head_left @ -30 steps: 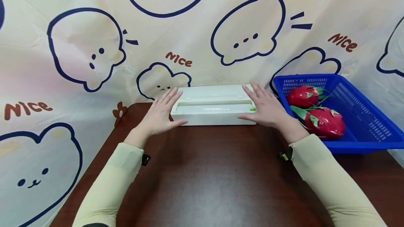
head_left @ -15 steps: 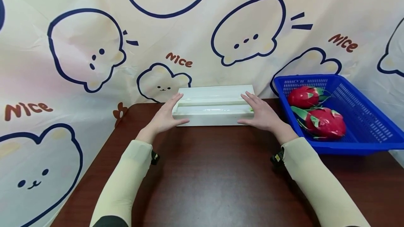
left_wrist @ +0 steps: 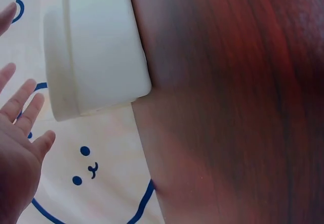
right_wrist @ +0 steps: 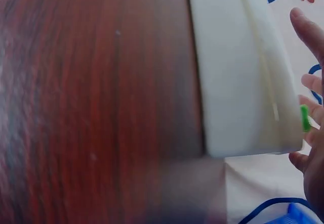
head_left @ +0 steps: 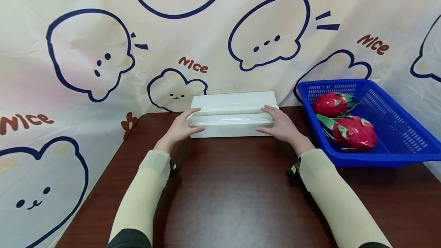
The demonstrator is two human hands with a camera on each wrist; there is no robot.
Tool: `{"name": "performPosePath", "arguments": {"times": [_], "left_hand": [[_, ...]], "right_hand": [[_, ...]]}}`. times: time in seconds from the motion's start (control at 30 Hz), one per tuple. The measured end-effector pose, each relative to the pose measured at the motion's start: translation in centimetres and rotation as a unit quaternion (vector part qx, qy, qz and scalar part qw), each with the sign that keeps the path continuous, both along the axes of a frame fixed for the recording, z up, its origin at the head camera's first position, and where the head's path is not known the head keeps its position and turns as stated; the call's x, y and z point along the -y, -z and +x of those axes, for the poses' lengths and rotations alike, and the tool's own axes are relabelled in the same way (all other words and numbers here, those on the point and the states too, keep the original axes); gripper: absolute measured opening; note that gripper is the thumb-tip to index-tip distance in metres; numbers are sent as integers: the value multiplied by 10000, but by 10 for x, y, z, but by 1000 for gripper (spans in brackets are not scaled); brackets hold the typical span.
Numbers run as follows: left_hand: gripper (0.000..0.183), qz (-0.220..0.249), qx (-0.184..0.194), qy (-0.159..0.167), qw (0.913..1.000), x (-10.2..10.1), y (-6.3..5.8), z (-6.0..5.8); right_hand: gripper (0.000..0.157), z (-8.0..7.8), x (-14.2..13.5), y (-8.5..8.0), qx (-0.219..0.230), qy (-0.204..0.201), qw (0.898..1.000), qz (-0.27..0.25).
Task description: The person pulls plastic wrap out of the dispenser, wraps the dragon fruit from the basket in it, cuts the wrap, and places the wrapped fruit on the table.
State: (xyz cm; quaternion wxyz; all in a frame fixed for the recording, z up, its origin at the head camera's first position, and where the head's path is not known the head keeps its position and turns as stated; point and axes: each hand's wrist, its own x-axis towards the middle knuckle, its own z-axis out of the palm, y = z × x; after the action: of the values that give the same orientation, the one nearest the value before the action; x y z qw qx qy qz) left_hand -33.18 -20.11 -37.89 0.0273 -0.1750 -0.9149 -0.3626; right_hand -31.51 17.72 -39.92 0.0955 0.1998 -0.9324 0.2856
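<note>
A long white box [head_left: 234,130] with a clear strip along its top, like a cling film dispenser, lies lengthwise at the back of the table. At its left end is my left hand [head_left: 178,129], thumb by the front face and fingers by the top. My right hand [head_left: 283,127] is placed likewise at the right end. The left wrist view shows spread, nearly straight fingers beside the box; contact cannot be told. In the right wrist view, a small green slider [right_wrist: 305,118] sticks out at the box's top edge near the right fingers.
To the right stands a blue plastic basket [head_left: 403,125] holding two red dragon fruits [head_left: 356,133]. A cartoon-printed cloth [head_left: 220,41] hangs directly behind the box. The dark brown wooden table [head_left: 234,190] extends in front.
Both hands have moved inward toward the box's ends, and their spread fingers have come lower around it. The box stays in about the same place.
</note>
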Motion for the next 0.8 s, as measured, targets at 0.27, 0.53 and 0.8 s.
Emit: {"name": "performPosePath", "arguments": {"times": [0.27, 0.53, 0.8], "left_hand": [[75, 115, 203, 107, 9997, 0, 8, -3], [73, 39, 421, 61, 9991, -1, 14, -8], [55, -304, 369, 69, 9988, -4, 6, -19]], "right_hand": [[77, -5, 1, 11, -81, 139, 9997, -185], [72, -6, -1, 9, 144, 203, 9996, -136], [68, -13, -4, 1, 272, 255, 9993, -66]]}}
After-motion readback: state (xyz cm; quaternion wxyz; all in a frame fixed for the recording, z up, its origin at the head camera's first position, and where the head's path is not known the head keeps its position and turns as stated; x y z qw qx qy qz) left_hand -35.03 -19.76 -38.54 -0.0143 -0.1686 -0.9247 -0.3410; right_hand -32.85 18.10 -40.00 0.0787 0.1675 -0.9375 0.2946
